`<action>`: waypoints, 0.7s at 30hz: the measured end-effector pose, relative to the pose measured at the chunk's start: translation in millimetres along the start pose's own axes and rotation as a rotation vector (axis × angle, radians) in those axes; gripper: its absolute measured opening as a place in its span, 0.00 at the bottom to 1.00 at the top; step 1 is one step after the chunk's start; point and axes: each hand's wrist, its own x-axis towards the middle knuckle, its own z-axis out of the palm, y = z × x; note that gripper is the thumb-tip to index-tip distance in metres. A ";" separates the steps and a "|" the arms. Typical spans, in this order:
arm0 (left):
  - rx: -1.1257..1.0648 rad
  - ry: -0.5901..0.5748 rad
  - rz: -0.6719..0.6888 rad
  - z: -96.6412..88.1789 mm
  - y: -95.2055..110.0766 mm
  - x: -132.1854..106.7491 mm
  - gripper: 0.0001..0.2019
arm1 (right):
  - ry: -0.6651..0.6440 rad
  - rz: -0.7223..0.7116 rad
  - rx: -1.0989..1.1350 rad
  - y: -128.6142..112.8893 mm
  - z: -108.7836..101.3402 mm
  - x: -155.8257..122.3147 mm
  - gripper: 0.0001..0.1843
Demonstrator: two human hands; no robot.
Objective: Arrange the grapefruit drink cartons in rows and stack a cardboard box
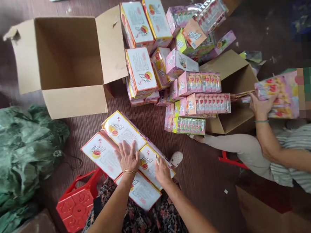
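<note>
Under the left hand (128, 156) — a block of four white printed boxes (107, 156), set two by two edge to edge, above the person's lap. Left hand open, palm down, fingers spread across the box tops; nothing gripped. Right hand (162, 171), just beside it at the block's near right part, half curled, a small thin object (157, 160) pinched at the fingertips; cannot tell what it is. Ahead and left of the hands: an open carton (75, 102), flaps out. Ahead and right: piled fruit-printed boxes (142, 66). Left of the left hand: a red stool (78, 207); beyond it, a green sack (23, 149). Well right of the right hand — a co-worker's hand (261, 106) holds a pink pack (274, 84).
</note>
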 end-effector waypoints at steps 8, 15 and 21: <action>0.115 0.026 -0.091 7.4 -3.0 -2.9 0.25 | -0.343 -0.109 0.394 21.6 -45.0 21.8 0.16; 0.215 0.032 -0.107 7.4 -4.3 -4.4 0.27 | -0.531 -0.276 0.292 -27.0 -66.1 168.9 0.16; 0.259 0.041 -0.089 6.6 -6.4 -7.5 0.26 | -0.891 -0.375 0.163 -81.3 -60.7 242.5 0.26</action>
